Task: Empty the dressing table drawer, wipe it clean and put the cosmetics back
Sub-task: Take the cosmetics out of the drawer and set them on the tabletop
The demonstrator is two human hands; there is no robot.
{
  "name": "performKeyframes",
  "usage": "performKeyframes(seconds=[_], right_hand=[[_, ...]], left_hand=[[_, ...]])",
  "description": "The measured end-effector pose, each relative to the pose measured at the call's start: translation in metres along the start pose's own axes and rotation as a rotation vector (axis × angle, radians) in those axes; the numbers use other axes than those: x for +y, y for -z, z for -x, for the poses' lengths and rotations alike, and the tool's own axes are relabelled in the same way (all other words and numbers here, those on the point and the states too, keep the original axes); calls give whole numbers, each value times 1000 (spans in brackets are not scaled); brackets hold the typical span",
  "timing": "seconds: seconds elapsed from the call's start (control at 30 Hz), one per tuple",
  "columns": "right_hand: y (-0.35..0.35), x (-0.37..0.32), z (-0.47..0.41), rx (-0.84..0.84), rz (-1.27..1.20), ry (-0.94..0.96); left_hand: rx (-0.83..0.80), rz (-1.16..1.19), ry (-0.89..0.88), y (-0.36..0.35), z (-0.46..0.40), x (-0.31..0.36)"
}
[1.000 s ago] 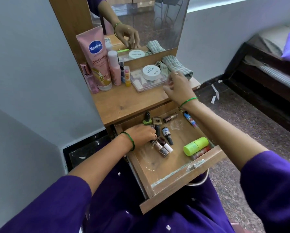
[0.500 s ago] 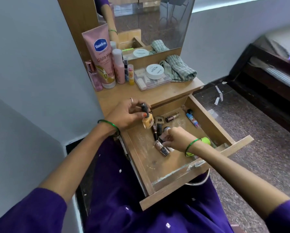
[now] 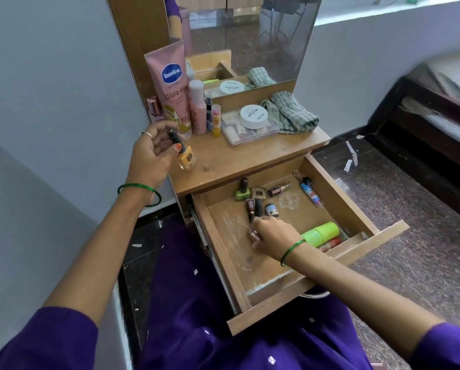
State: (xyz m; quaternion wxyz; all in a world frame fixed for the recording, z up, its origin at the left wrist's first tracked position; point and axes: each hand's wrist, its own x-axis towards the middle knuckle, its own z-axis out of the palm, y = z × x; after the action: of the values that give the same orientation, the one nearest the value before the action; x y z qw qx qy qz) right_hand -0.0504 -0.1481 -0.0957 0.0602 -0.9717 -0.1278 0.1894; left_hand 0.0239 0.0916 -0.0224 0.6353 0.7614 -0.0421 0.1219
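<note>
**Left grip on yellow polish; right grip down in open drawer**

Left hand (image 3: 154, 153): fingers pinch the black cap of one yellow nail polish bottle (image 3: 187, 156), which hangs tilted just above the front left of the table (image 3: 250, 156). One green bangle on the wrist, one ring on a finger.

Table, left to right:
- 1 small pink bottle (image 3: 153, 109), partly hidden behind the tube.
- 1 pink tube (image 3: 171, 89), standing on its cap, printed "Vaseline" and "Gluta-Hya", with "10X" lower down.
- 1 pale pink spray bottle (image 3: 197, 108); a dark item behind it, too hidden to name.
- 1 small stick (image 3: 216, 118), yellow and pink, upright.
- 1 clear flat case (image 3: 246, 130), carrying 1 round white jar (image 3: 253, 116); lid text too small to read with certainty.
- 1 folded checked cloth (image 3: 290, 113), touching the case's right end.

Drawer (image 3: 263, 295), pulled out, floor dusted white. Contents, left to right:
- 1 green polish bottle (image 3: 242, 192), upright at the back.
- 1 gold-capped square item (image 3: 258, 192).
- 2 dark tubes (image 3: 254, 208), side by side.
- 1 brown bottle (image 3: 278, 188), lying down.
- 1 small dark bottle (image 3: 272, 209).
- 1 blue stick (image 3: 310, 192) along the right wall.
- 1 lime green container (image 3: 321, 233), on its side, with 1 red item (image 3: 331, 243) in front of it.

Right hand (image 3: 274, 237): fingers curled, tips at the dark tubes; whether they grip anything cannot be told. One green bangle, rings.
</note>
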Motion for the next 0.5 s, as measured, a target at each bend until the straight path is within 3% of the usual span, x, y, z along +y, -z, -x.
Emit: performKeyframes(seconds=[0.2,0.3,0.5], right_hand=[[-9,-4,6,-31,184,103],[-6,-2,7,-24,133,97],[47,-3,7,156,-16,99]], left_hand=[[118,-114,6,9,-9,-13],[158,-132,5,10,-12,-16],[202,-191,-16,11,-17,-16]])
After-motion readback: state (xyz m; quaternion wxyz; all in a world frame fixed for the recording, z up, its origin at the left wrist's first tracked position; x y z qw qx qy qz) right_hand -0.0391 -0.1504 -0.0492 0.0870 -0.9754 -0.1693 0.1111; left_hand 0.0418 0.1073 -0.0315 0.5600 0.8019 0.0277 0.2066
